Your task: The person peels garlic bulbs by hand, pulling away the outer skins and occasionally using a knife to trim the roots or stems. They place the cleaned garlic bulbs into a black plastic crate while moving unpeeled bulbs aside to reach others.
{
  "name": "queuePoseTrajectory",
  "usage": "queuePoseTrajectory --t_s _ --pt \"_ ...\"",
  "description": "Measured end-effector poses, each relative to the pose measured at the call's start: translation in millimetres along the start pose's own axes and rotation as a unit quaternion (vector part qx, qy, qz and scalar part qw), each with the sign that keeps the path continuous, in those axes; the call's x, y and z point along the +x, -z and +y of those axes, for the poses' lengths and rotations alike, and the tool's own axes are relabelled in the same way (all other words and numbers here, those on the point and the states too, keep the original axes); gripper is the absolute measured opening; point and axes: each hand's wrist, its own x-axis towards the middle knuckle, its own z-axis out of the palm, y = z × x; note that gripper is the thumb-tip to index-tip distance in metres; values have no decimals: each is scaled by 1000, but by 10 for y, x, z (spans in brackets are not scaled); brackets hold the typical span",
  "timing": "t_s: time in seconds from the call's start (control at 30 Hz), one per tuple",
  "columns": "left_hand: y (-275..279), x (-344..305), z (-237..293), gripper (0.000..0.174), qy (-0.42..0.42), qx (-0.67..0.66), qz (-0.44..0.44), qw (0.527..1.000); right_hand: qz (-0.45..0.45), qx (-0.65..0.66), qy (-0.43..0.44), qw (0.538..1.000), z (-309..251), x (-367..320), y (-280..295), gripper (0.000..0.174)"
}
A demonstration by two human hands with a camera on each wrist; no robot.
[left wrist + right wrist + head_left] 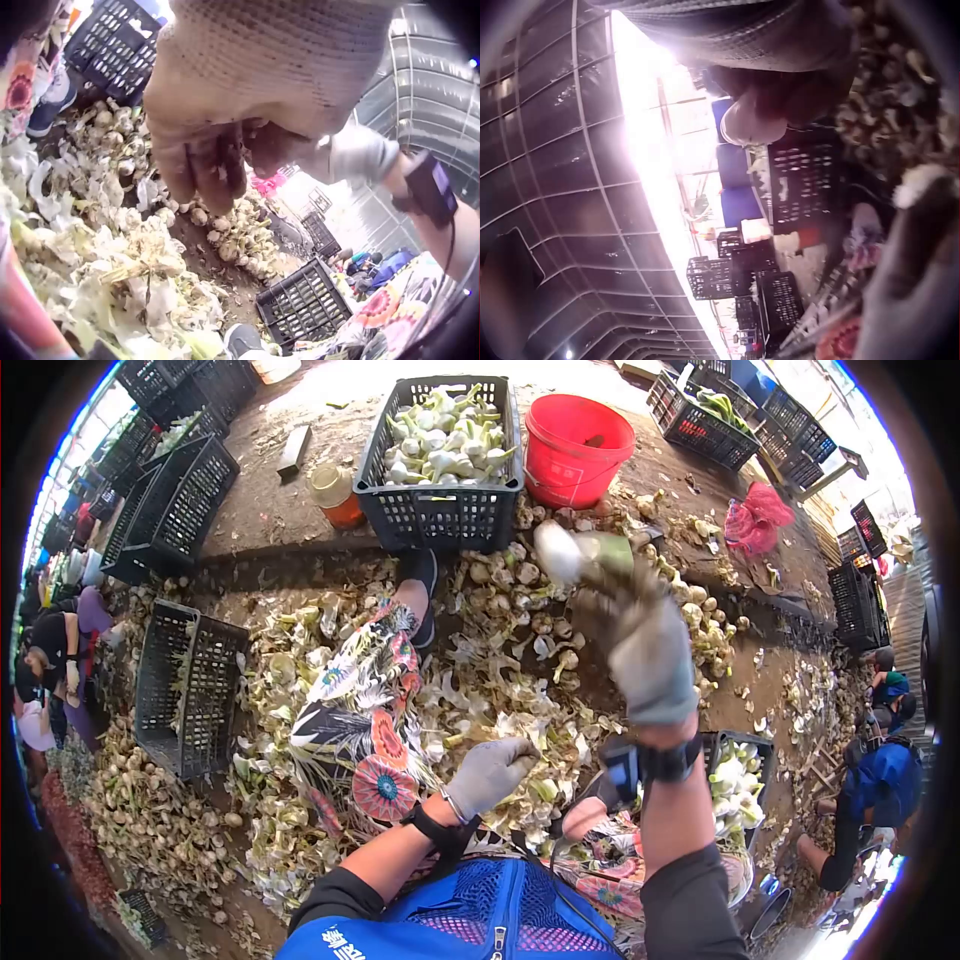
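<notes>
My right hand (pixel 645 645), gloved and blurred, is raised out in front near the red bucket (pixel 565 465). It grips a white garlic bulb (pixel 558 553), whose greenish stem shows beside the fingers. In the right wrist view the same bulb (pixel 754 120) pokes out under the glove. My left hand (pixel 490 778), in a grey glove, is low over the heap of loose husks (pixel 480 725). Its fingers (pixel 196 169) are loosely curled, with nothing visible held in them. Beyond the bulb stands a black crate (pixel 440 510) filled with trimmed garlic.
Unpeeled garlic (pixel 505 572) lies on the ground before the full crate. Another crate of garlic (pixel 738 785) stands by my right leg, and a tilted black crate (pixel 190 685) is at my left. A jar (pixel 332 487) and pink netting (pixel 757 518) lie farther off. Other people (pixel 885 780) work at both sides.
</notes>
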Motion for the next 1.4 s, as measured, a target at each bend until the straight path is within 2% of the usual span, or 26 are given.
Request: queuePoseTrajectory --t_s 0.1,0.17,0.2,0.23,0.27,0.3,0.37,0.4,0.43,0.5,0.57,0.6,0.63,0.67,0.73,0.77,0.9,0.97,1.03,1.1,1.17,1.2,1.23,1.3,1.33,1.4 --pt "117 69 94 26 5 46 -36 998 -38 -83 102 991 -116 305 -386 41" --pt "138 106 129 27 -63 116 49 990 -125 -214 141 958 247 133 -300 32" --pt "86 139 84 30 -98 103 92 985 -86 -204 70 973 578 -36 -249 27" --pt "87 181 83 28 -116 86 81 986 -47 -191 -2 981 944 -219 -120 26" --pt "103 187 78 28 -69 129 11 989 -28 -283 28 958 1300 -351 143 27" --pt "128 201 63 27 -22 172 -59 983 -11 -372 59 926 1667 -410 443 29" --pt "43 102 -20 30 -7 92 -14 996 48 -486 70 870 2142 -397 1296 27" --pt "18 65 -52 33 -1 17 29 999 88 -529 -15 844 2101 -347 1541 22" --pt "48 99 -44 33 8 19 28 999 121 -566 -100 809 2043 -282 1785 18" --pt "136 217 0 29 72 -2 33 997 135 -721 -50 678 2072 -112 2280 30" --pt "116 320 31 34 73 -11 55 996 80 -804 78 584 1857 74 2291 48" --pt "61 347 -51 35 82 17 62 995 51 -821 6 568 1759 197 2162 63" --pt "-56 360 -117 35 72 -7 75 995 21 -833 34 553 1852 299 2353 67" --pt "-9 392 -126 36 88 -23 13 996 -26 -847 5 532 1833 405 2302 68" --pt "-89 369 -217 40 95 4 21 995 -32 -862 2 505 2082 586 2631 60" --pt "-79 374 -241 41 93 -9 21 995 -7 -831 89 549 2242 660 2943 54" --pt "-155 431 -402 45 106 -1 76 991 34 -791 136 596 2279 802 2982 35" --pt "-131 437 -361 47 103 -9 111 988 70 -619 -63 779 2178 696 2887 26" --pt "-88 386 -299 53 108 7 147 983 60 -466 -92 878 2435 514 3249 20" --pt "-54 329 -264 58 96 22 164 982 -55 -487 -23 872 2039 54 2387 21" --pt "-74 271 -192 56 73 21 161 984 -58 -335 -143 929 1825 -276 1725 27" --pt "-131 257 -210 55 54 -6 168 984 -41 -263 -154 951 1861 -374 1576 33" --pt "-96 229 -168 55 50 -5 175 983 -47 -265 -150 951 1825 -461 1405 33" --pt "-31 126 -83 55 12 -14 135 991 -45 -246 -89 964 1727 -611 1085 34" --pt "-54 79 -67 55 -22 -19 175 984 -7 -188 -103 977 1778 -641 1055 35" --pt "-87 40 -33 55 -30 -17 182 983 2 -230 -87 969 1762 -710 1046 35"
